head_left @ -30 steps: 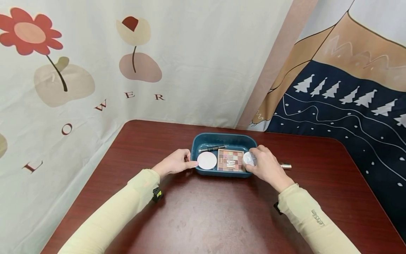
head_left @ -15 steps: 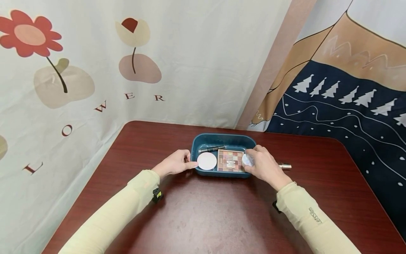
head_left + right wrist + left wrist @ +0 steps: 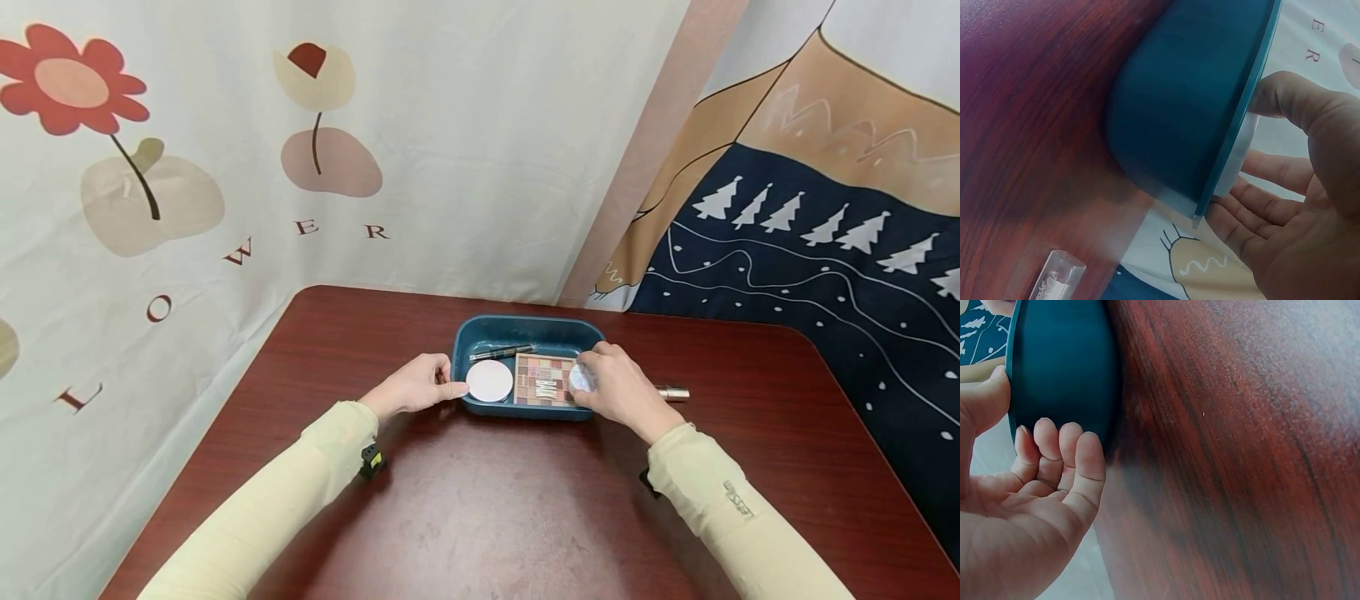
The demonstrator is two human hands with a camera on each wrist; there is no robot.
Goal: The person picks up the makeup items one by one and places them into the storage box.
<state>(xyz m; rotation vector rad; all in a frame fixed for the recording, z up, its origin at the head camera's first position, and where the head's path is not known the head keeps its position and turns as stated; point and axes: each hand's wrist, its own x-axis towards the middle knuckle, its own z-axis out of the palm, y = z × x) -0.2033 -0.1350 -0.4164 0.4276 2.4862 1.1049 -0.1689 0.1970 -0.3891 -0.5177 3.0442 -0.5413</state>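
A dark teal plastic basin (image 3: pixel 528 327) stands near the far side of the table. Its left end is held by my left hand (image 3: pixel 420 383), the thumb at the rim and curled fingers against the outer wall (image 3: pixel 1063 362). My right hand (image 3: pixel 626 392) grips a round whitish container (image 3: pixel 581 378) at the basin's right end; the right wrist view shows its pale side (image 3: pixel 1235 159) just above the rim. Inside the basin lie a white round compact (image 3: pixel 490 381), an eyeshadow palette (image 3: pixel 545 379) and a dark slim pen-like tube (image 3: pixel 502 352).
A small tube with a shiny gold part (image 3: pixel 675 392) lies on the table right of the basin, partly behind my right hand; its clear end (image 3: pixel 1060 275) shows in the right wrist view. The brown wooden table (image 3: pixel 510 500) meets printed curtains (image 3: pixel 465 167) at its back.
My right hand has shifted slightly left with the round container, closer over the palette's right edge. The left hand and the basin look nearly still.
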